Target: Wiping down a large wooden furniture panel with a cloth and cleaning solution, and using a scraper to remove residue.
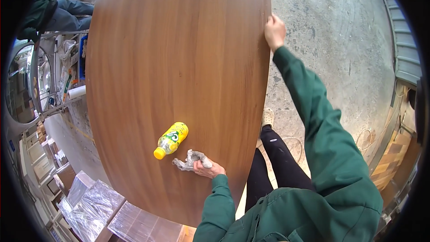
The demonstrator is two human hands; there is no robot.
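A large brown wood-grain panel [179, 67] stretches out in front of me. Low on it, my left hand [209, 169] grips a crumpled greyish-white rag [193, 159], pressed against the surface. Just beyond that rag, up and to the left, a yellow drink bottle [174, 137] with a yellow cap appears to lie on its side, its cap toward the lower left. Far up the panel's right edge is my right hand [275, 32], closed around the edge. Its fingertips are partly hidden there.
Concrete floor [331, 31] runs along the right, with a thin cable [367, 141]. Plastic-wrapped stacks [92, 208] stand at lower left. Another person's legs [71, 13] show at upper left, near a white roll [76, 92] and a blue crate [83, 58]. Wooden boards [389, 161] stand at right.
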